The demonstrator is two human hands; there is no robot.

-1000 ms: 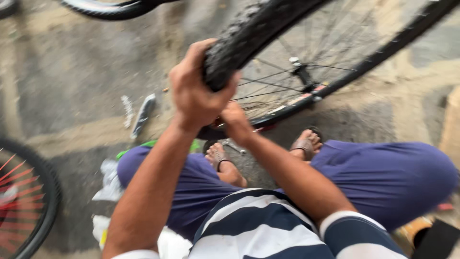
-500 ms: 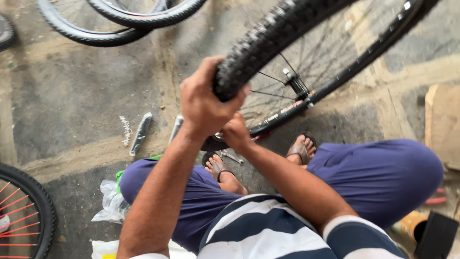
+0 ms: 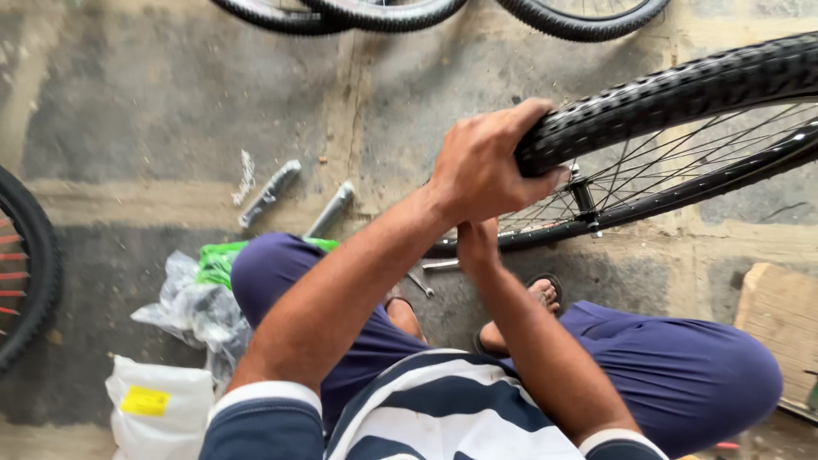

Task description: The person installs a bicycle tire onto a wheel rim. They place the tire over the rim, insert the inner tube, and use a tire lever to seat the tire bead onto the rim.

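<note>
Left hand [image 3: 481, 166]: clenched over the top of the knobbly black tyre [image 3: 673, 89], fingers curled across the tread, thumb at the sidewall.
Right hand [image 3: 477, 247]: tucked below the left, at the lower rim [image 3: 648, 200]; its grasp cannot be told, as the fingers are hidden.
Wheel position: held upright in front of the knees, above the concrete floor [image 3: 153, 119].
Step in hand: judged to be work at the tyre's edge near the rim.
Next move: likely calls for a firm grip on the tread and steady pressure at the rim.
Long axis: the visible stretch of tyre runs from the hands up and rightward.
Nearby: two grey tyre levers [image 3: 268, 194] lie on the floor, well apart from the hands.
</note>
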